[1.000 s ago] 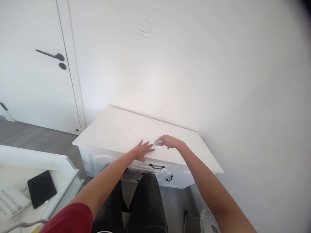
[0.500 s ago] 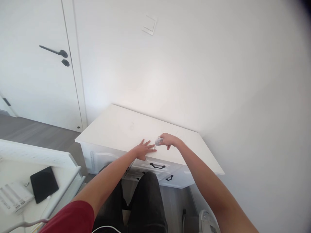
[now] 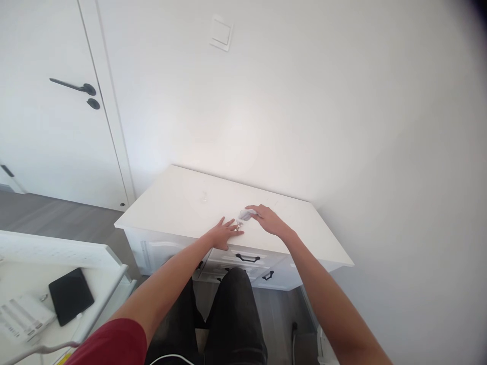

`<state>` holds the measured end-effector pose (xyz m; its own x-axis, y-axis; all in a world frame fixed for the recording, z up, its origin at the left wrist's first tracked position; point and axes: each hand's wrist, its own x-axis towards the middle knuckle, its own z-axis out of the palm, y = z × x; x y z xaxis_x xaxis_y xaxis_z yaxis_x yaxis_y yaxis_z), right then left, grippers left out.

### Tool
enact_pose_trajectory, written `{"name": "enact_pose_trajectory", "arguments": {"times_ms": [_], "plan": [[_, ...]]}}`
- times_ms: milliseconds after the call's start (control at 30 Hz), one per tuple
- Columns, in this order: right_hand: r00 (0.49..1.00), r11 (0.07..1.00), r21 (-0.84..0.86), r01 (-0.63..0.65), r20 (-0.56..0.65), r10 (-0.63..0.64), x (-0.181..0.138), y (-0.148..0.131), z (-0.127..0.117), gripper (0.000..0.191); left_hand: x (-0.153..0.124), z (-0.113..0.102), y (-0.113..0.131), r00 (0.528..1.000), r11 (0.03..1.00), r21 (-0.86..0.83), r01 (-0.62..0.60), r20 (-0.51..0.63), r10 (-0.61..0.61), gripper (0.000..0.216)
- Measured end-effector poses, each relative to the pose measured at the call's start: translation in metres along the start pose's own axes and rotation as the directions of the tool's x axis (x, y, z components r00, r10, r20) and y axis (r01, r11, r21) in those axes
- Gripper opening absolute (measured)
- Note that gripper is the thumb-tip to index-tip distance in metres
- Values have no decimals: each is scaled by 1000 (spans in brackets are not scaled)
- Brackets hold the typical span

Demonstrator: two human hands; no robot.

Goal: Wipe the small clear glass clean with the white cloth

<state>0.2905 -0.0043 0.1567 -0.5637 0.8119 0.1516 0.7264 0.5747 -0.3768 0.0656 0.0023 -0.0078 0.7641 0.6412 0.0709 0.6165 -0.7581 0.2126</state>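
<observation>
Dresser top (image 3: 182,203): right hand (image 3: 266,219) further forward

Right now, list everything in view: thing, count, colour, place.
dresser: one, white, against the wall, centre.
drawer handles: two plainly visible, black, dresser front.
small pale object: one, whitish, on the dresser top under the right fingers; what it is cannot be told.
door: one, white, far left.
door handle: one, black, on the door.
light switch: one, white, on the wall above.
black tablet: one, on the white table lower left.
left hand: flat on the dresser top.
right hand: on the small pale object.
</observation>
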Motion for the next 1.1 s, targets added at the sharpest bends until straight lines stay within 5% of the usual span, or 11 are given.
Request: {"name": "enact_pose_trajectory", "arguments": {"times_ms": [67, 133, 200, 300, 400, 467, 600, 800, 933, 1100], "plan": [[957, 992, 68, -110, -261, 124, -12, 8, 15, 38, 0, -1, 0, 1000, 1000, 5, -3, 8, 3, 108], [831, 947, 213, -240, -459, 314, -21, 15, 39, 43, 1, -2, 1, 1000, 1000, 9, 0, 17, -1, 108], [688, 837, 455, -305, -502, 523, -24, 20, 65, 48, 1, -3, 1, 1000, 1000, 13, 8, 23, -9, 108], [527, 670, 719, -186, -502, 686, -18, 22, 95, 53, 1, -7, 3, 999, 1000, 27, 13, 35, -14, 108], [434, 645, 764, 4, -582, 687, -3, 16, 108, 57, 1, -11, 4, 998, 999, 51, 12, 53, -15, 108], [501, 585, 807, 80, -540, 677, 5, 8, 112, 59, 1, -12, 6, 997, 998, 64, 18, 69, -23, 108], [733, 425, 892, 157, -393, 556, 6, -9, 119, 61, 3, -15, 8, 995, 996, 81, 46, 81, -52, 102], [750, 502, 863, 60, -371, 548, -16, 2, 125, 66, 5, -18, 11, 994, 995, 82, 57, 91, -64, 93], [853, 566, 816, 120, -377, 361, -11, 28, 110, 63, 5, -20, 11, 991, 994, 93, 64, 108, -73, 91], [967, 391, 892, 228, -254, 17, 19, 45, 80, 60, 6, -23, 12, 986, 993, 90, 70, 143, -83, 98]]}}
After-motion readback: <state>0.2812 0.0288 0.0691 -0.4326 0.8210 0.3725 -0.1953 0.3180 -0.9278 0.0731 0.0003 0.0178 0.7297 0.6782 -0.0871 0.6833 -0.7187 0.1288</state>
